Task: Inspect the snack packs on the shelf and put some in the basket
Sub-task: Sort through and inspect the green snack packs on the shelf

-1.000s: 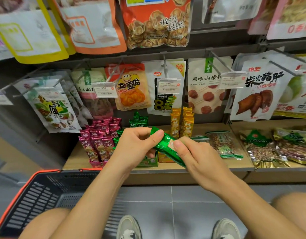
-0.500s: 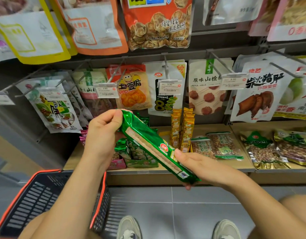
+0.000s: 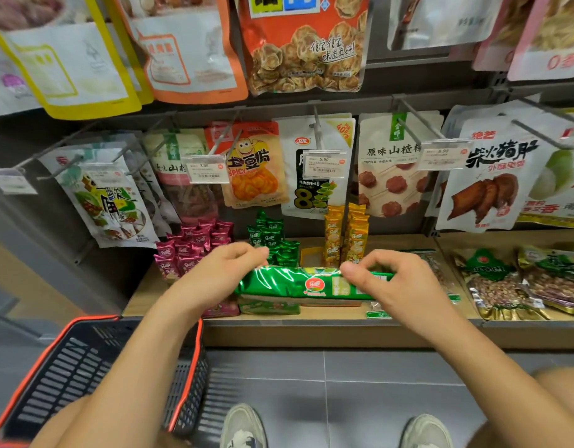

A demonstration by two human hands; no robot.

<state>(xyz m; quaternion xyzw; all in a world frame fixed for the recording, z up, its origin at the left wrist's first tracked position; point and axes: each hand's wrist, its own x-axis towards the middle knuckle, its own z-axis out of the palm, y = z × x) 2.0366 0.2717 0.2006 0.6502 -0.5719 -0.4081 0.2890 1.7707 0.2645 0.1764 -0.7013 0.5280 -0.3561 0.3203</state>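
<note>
1. The long green snack pack (image 3: 298, 284) is held level along the front of the wooden shelf (image 3: 311, 323), with its red round logo facing up (whether it touches the board cannot be told).
2. The left hand (image 3: 224, 270) pinches the pack's left end, fingers curled.
3. The right hand (image 3: 399, 282) pinches the pack's right part, with the thumb in front and the fingers bent over the top edge.
4. Further back on the shelf stand pink packs (image 3: 188, 250), small green packs (image 3: 272, 240) and yellow packs (image 3: 347, 234).
5. Toward the shelf's right end lie nut bags (image 3: 505, 286).
6. Below the shelf's left end is a black basket (image 3: 85, 367) with an orange rim, and the left forearm crosses over it.
7. Above the shelf, pouches (image 3: 256, 166) hang on pegs behind price tags (image 3: 324, 163).
</note>
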